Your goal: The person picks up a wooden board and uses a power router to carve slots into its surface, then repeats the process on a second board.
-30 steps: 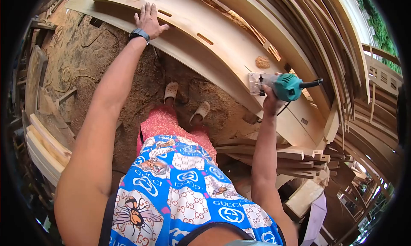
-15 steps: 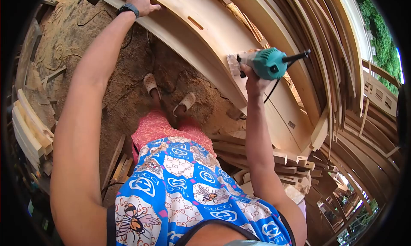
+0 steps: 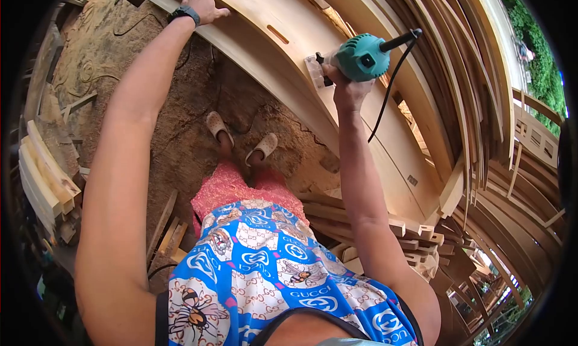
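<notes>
My right hand (image 3: 350, 92) is wrapped round a teal trim router (image 3: 363, 58) with a clear base. The router's base sits at the near edge of a long pale wooden board (image 3: 385, 138). A black cord runs from the router's top end and hangs down beside my forearm. Near the top of the view my left hand (image 3: 203, 6), with a dark watch on its wrist, lies on the board's far part with fingers outstretched. Slots (image 3: 277, 34) are cut through the board between my two hands.
Stacked curved wooden strips (image 3: 448, 63) rise along the right side. Cut wood pieces (image 3: 415, 240) pile up below the board's near end. More pale blocks (image 3: 45, 180) lie at left. Sawdust and cords cover the dirt floor (image 3: 180, 135) around my feet.
My right hand has moved the trim router up and to the left along the board's edge. The left hand stays in about the same place on the board.
</notes>
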`<state>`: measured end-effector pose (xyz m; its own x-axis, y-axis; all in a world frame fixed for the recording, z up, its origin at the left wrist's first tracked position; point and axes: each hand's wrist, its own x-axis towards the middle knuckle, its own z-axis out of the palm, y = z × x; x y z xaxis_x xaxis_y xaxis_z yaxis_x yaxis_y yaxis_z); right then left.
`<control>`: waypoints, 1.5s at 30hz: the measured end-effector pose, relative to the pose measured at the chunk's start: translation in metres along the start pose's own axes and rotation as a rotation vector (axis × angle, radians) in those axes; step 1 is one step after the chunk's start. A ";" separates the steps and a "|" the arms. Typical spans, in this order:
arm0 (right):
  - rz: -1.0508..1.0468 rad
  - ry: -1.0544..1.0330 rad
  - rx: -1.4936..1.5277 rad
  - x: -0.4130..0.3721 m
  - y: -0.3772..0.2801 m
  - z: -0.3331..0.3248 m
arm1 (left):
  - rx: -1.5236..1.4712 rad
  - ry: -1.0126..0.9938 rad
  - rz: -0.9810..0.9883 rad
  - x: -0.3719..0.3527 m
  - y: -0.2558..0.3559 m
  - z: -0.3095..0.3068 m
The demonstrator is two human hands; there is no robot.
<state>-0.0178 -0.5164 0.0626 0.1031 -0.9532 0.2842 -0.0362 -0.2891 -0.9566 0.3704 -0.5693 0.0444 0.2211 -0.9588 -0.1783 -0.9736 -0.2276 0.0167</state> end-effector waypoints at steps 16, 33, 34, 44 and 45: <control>-0.145 0.576 0.027 -0.026 -0.104 -0.048 | -1.365 -0.170 0.521 -0.320 0.289 0.092; -0.060 0.486 0.087 -0.049 -0.125 0.001 | -2.004 -0.806 0.314 -0.329 0.346 0.105; -0.068 0.441 0.073 -0.048 -0.120 -0.002 | -1.903 -0.744 0.569 -0.338 0.342 0.113; -0.082 0.253 0.056 -0.023 -0.053 -0.014 | -1.056 -0.742 0.461 -0.375 0.272 0.150; -0.025 0.185 -0.008 -0.020 -0.048 -0.019 | -1.059 -0.570 0.239 -0.372 0.261 0.155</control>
<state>-0.0366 -0.4849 0.1039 -0.0810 -0.9456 0.3152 -0.0440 -0.3125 -0.9489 0.0255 -0.2455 -0.0373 -0.2726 -0.8441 -0.4616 -0.4008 -0.3366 0.8521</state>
